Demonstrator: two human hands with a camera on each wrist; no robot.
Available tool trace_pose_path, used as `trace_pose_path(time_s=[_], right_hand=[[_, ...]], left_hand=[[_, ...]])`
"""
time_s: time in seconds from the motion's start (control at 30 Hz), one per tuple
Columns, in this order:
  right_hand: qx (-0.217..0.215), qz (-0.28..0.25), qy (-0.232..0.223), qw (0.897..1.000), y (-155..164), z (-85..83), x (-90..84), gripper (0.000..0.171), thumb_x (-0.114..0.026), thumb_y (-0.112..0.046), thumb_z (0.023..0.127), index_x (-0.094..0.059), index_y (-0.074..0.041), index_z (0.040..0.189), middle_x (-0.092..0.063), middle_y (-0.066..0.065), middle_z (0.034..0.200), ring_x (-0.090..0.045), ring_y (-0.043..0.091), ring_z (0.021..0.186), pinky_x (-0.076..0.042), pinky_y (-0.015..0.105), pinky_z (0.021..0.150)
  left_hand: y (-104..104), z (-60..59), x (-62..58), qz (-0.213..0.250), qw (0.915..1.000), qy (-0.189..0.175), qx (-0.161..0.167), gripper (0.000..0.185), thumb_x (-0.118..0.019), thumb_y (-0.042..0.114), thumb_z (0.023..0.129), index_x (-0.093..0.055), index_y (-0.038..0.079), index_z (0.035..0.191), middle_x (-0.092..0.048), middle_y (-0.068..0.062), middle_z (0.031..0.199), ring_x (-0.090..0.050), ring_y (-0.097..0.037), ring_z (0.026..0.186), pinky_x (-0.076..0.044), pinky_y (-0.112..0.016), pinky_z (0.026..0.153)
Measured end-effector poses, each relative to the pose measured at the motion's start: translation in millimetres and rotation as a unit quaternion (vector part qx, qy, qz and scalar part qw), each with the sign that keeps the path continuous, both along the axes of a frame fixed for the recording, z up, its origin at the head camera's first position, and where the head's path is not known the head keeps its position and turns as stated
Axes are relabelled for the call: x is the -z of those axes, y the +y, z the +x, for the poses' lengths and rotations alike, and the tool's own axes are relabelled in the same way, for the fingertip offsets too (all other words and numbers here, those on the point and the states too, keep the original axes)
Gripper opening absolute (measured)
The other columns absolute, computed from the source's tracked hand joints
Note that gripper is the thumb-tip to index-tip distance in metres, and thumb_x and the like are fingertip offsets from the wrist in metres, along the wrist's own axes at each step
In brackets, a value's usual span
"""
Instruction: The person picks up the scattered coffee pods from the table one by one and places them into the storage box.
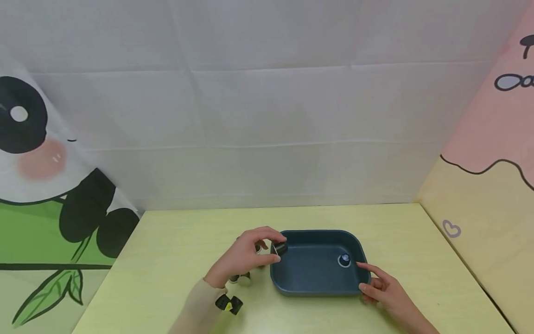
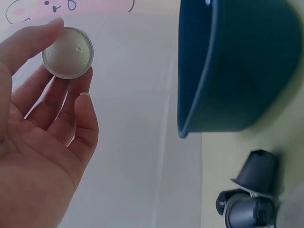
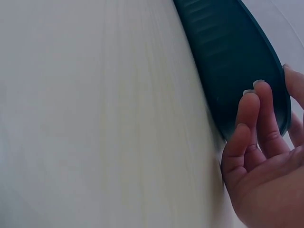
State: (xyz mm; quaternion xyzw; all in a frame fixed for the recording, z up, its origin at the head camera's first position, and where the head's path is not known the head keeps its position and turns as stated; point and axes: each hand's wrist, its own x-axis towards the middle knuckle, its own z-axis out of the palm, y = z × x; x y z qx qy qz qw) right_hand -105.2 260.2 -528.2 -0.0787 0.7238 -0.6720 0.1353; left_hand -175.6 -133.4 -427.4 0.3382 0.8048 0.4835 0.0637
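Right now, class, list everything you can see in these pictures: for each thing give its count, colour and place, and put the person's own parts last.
tray: one, dark blue, on the table between the hands.
capsule in the tray: one, dark with a pale rim, on the tray floor towards the right.
held capsule: one, dark with a silver foil face, over the tray's left rim.
loose capsules: about four, dark, on the table left of the tray.
table: one, pale yellow-green.
backdrop: white cloth; panda print at left, pink and yellow panel at right.
left hand: pinches the held capsule.
right hand: fingers rest on the tray's right rim.
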Motion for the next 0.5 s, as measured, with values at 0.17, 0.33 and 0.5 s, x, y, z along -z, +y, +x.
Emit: trace_pose_path(time_s=[0.17, 0.33, 0.5], right_hand=[[-0.001, 0.002, -0.004, 1.000, 0.5, 0.2, 0.3, 0.053, -0.063, -0.013, 0.099, -0.041, 0.000, 0.146, -0.059, 0.001, 0.072, -0.062, 0.016, 0.068, -0.056, 0.031, 0.071], [-0.001, 0.006, 0.001, 1.000, -0.2, -0.4, 0.2, 0.054, -0.063, -0.014, 0.099, -0.040, 0.001, 0.146, -0.061, 0.002, 0.073, -0.063, 0.016, 0.069, -0.057, 0.031, 0.070], [0.002, 0.008, -0.001, 1.000, -1.1, 0.3, -0.6, 0.055, -0.064, -0.014, 0.099, -0.040, 0.001, 0.146, -0.060, 0.002, 0.073, -0.062, 0.016, 0.068, -0.056, 0.031, 0.070]], left_hand=[[15.5, -9.3, -3.6, 0.016, 0.9997, 0.011, 0.018, 0.038, -0.078, 0.021, 0.089, -0.068, 0.020, 0.125, -0.064, 0.012, 0.122, -0.057, -0.013, 0.111, -0.051, -0.039, 0.084], [32.3, -19.4, -8.3, 0.028, 0.9991, 0.008, 0.030, 0.036, -0.078, 0.020, 0.089, -0.068, 0.021, 0.124, -0.064, 0.013, 0.120, -0.058, -0.012, 0.109, -0.052, -0.041, 0.084], [48.9, -28.9, -10.4, 0.030, 0.9990, 0.005, 0.031, 0.037, -0.078, 0.019, 0.089, -0.068, 0.021, 0.124, -0.064, 0.014, 0.118, -0.058, -0.009, 0.112, -0.052, -0.036, 0.085]])
